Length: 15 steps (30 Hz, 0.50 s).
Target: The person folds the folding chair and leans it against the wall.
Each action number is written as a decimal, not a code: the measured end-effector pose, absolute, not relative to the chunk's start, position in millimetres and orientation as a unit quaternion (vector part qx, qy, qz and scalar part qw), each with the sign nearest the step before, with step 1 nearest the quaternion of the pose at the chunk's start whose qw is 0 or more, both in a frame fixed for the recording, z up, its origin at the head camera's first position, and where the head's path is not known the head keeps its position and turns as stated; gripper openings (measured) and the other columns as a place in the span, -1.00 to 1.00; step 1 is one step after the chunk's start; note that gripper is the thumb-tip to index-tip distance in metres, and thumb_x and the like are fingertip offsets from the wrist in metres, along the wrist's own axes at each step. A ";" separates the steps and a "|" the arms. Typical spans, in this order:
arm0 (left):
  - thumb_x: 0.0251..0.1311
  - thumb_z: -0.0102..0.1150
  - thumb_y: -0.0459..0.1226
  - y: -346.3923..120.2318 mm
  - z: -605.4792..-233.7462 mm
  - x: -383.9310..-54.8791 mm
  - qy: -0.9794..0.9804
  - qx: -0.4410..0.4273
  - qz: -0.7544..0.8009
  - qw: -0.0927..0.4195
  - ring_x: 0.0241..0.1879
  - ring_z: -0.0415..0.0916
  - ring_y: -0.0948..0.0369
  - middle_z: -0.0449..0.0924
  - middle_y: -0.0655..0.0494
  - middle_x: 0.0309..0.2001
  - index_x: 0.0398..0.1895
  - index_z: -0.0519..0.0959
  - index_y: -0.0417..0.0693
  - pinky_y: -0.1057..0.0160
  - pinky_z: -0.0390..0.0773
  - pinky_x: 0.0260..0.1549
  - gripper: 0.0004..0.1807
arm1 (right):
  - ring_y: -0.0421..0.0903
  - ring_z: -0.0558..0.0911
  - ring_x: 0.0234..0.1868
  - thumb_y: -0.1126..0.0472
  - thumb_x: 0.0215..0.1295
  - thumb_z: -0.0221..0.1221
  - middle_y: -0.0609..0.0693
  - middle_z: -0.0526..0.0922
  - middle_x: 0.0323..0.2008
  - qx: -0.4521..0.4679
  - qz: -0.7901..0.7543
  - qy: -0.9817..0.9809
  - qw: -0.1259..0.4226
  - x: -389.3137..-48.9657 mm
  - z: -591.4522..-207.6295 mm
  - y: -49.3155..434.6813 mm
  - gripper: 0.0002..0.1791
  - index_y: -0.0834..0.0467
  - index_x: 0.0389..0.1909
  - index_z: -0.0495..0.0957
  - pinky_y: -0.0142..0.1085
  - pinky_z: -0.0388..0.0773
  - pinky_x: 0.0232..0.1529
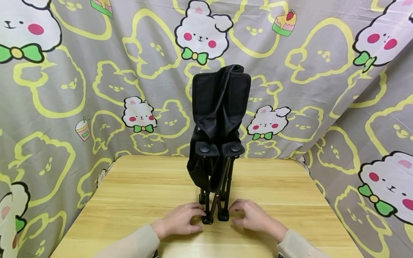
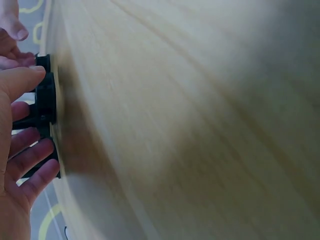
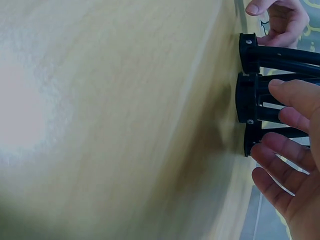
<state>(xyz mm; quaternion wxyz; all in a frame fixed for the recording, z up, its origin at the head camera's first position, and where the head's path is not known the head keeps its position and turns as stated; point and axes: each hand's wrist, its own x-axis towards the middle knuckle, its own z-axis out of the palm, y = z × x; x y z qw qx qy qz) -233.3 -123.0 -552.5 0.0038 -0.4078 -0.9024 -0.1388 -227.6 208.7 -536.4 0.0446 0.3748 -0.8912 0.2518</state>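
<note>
A folded black camping chair (image 1: 211, 125) stands upright on the wooden table (image 1: 138, 186), its fabric bunched around the frame. Two flaps fold down at its top, and thin metal legs end in black plastic feet (image 3: 246, 100). My left hand (image 1: 180, 220) is beside the front left foot, fingers spread and loosely bent, the thumb toward me. On the opposite side, my right hand (image 1: 255, 218) is close to the front right foot with its fingers relaxed. Both wrist views show the fingers around the feet without curling over them.
Behind the table and along its right side hangs a grey curtain (image 1: 161, 118) printed with rabbits and yellow outlines. The table's far edge runs just behind the chair. Light-coloured sleeves (image 1: 137, 243) cover both forearms.
</note>
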 end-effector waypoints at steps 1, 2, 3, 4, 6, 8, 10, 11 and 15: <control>0.31 0.44 0.09 -122.5 -552.0 -233.1 -0.902 -0.408 -0.138 0.003 0.34 0.64 0.00 0.66 0.01 0.37 0.23 0.74 0.11 -0.04 0.68 0.30 -0.50 | -0.04 0.81 -0.01 0.18 0.19 0.56 0.00 0.84 -0.03 0.378 0.250 -0.890 0.047 -227.5 -537.3 207.9 -0.67 0.14 -0.04 0.80 -0.10 0.79 0.09; 0.32 0.44 0.09 -122.0 -551.6 -233.1 -0.902 -0.409 -0.139 0.002 0.34 0.64 0.01 0.66 0.01 0.37 0.22 0.75 0.11 -0.04 0.68 0.30 -0.51 | -0.03 0.81 -0.01 0.19 0.19 0.56 0.00 0.84 -0.03 0.381 0.249 -0.889 0.050 -227.4 -537.8 207.0 -0.68 0.14 -0.04 0.80 -0.10 0.79 0.09; 0.32 0.44 0.08 -121.4 -551.3 -233.1 -0.901 -0.411 -0.139 0.002 0.34 0.64 0.01 0.66 0.00 0.37 0.22 0.75 0.11 -0.02 0.68 0.31 -0.52 | -0.03 0.81 -0.02 0.19 0.18 0.56 0.01 0.84 -0.04 0.384 0.247 -0.888 0.054 -227.6 -538.6 206.1 -0.68 0.14 -0.05 0.80 -0.10 0.79 0.09; 0.32 0.44 0.07 -120.9 -550.6 -232.9 -0.899 -0.414 -0.140 0.003 0.33 0.65 0.01 0.66 0.00 0.36 0.21 0.76 0.10 -0.01 0.68 0.30 -0.52 | -0.02 0.81 -0.02 0.19 0.18 0.57 0.01 0.84 -0.04 0.386 0.246 -0.887 0.056 -227.7 -539.0 205.3 -0.68 0.14 -0.05 0.81 -0.09 0.79 0.09; 0.33 0.44 0.05 -119.8 -550.2 -232.6 -0.895 -0.422 -0.142 0.008 0.30 0.67 0.02 0.68 -0.01 0.33 0.19 0.77 0.09 0.01 0.69 0.29 -0.55 | 0.01 0.81 0.00 0.19 0.17 0.57 0.03 0.84 -0.02 0.387 0.242 -0.888 0.057 -228.4 -540.2 203.8 -0.68 0.13 -0.05 0.82 -0.07 0.79 0.11; 0.33 0.44 0.03 -118.8 -550.7 -232.9 -0.890 -0.432 -0.144 0.018 0.26 0.70 0.03 0.71 -0.01 0.29 0.16 0.78 0.07 0.05 0.71 0.26 -0.58 | 0.03 0.81 0.02 0.18 0.17 0.57 0.05 0.84 0.00 0.387 0.238 -0.889 0.055 -229.1 -541.2 202.2 -0.68 0.12 -0.05 0.82 -0.05 0.78 0.14; 0.34 0.43 0.01 -118.0 -551.3 -233.5 -0.886 -0.439 -0.148 0.025 0.22 0.72 0.05 0.73 0.00 0.25 0.13 0.79 0.07 0.08 0.72 0.23 -0.61 | 0.04 0.80 0.04 0.18 0.17 0.57 0.07 0.83 0.01 0.385 0.237 -0.891 0.051 -229.7 -542.6 200.8 -0.68 0.12 -0.05 0.83 -0.03 0.77 0.16; 0.34 0.43 0.01 -117.6 -552.1 -234.0 -0.885 -0.441 -0.149 0.027 0.20 0.72 0.06 0.73 0.01 0.24 0.12 0.79 0.07 0.09 0.72 0.22 -0.62 | 0.04 0.80 0.04 0.18 0.17 0.57 0.07 0.83 0.01 0.385 0.237 -0.890 0.051 -230.1 -543.8 200.2 -0.69 0.12 -0.06 0.83 -0.03 0.77 0.16; 0.35 0.43 0.00 -117.0 -553.9 -235.6 -0.883 -0.441 -0.156 0.027 0.20 0.73 0.08 0.74 0.02 0.22 0.08 0.80 0.08 0.12 0.72 0.22 -0.65 | -0.02 0.79 0.01 0.20 0.16 0.57 0.03 0.82 -0.02 0.386 0.243 -0.889 0.048 -231.2 -548.5 198.4 -0.71 0.11 -0.09 0.82 -0.07 0.77 0.13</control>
